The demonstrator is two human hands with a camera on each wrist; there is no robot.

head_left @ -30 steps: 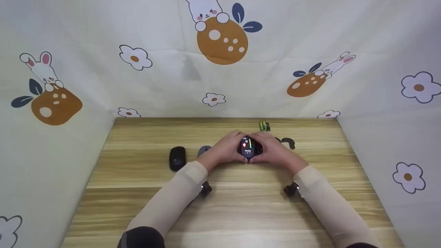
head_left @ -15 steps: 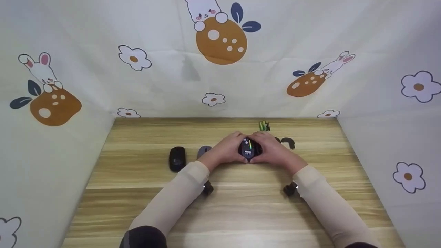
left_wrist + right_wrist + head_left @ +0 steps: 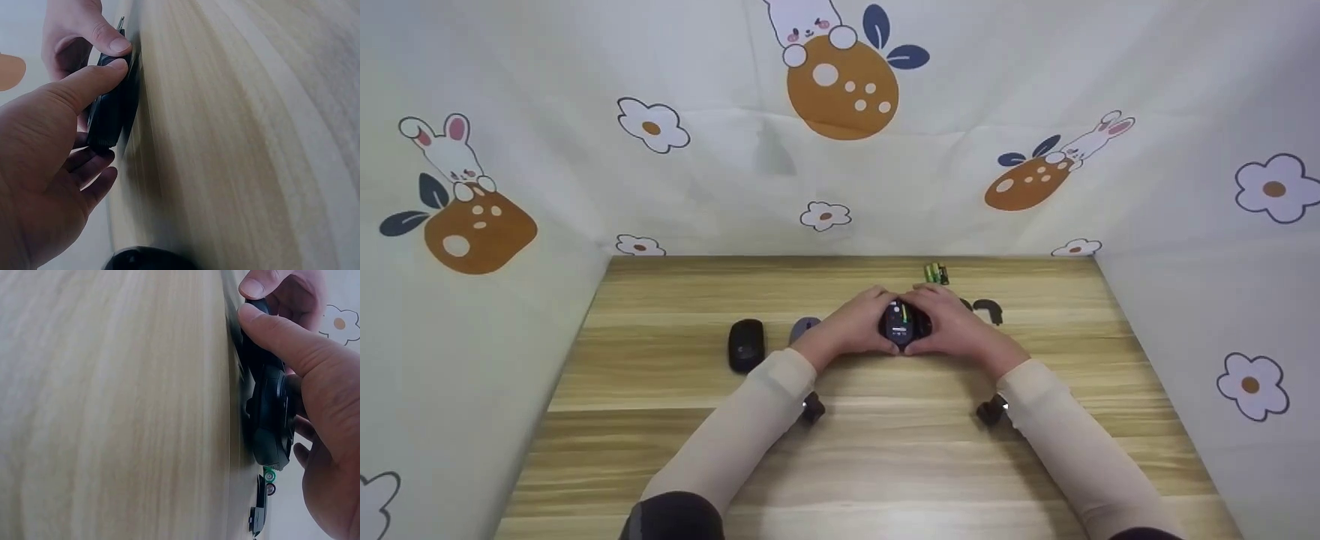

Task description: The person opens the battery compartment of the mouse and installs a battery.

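Observation:
Between both hands a black computer mouse [image 3: 898, 321] is held with its underside up, just above the table. A white label and a green-yellow strip show on that underside. My left hand [image 3: 851, 321] grips its left side, thumb at the near end. On the other side my right hand [image 3: 952, 322] grips it, its thumb close to the left one. The wrist views show the mouse [image 3: 106, 121] edge-on, fingers curled beneath and behind it. In the right wrist view its dark side [image 3: 270, 416] has a ridged end.
A second black mouse [image 3: 747, 346] lies to the left. Partly behind the left forearm is a grey-blue mouse [image 3: 804, 328]. Several batteries [image 3: 936, 274] lie at the back, and a curved black piece [image 3: 988, 310] sits right of the right hand. A patterned cloth [image 3: 720, 187] surrounds the table.
A red light seen on the mouse's underside a second ago no longer shows. Both hands keep their grip with hardly any movement.

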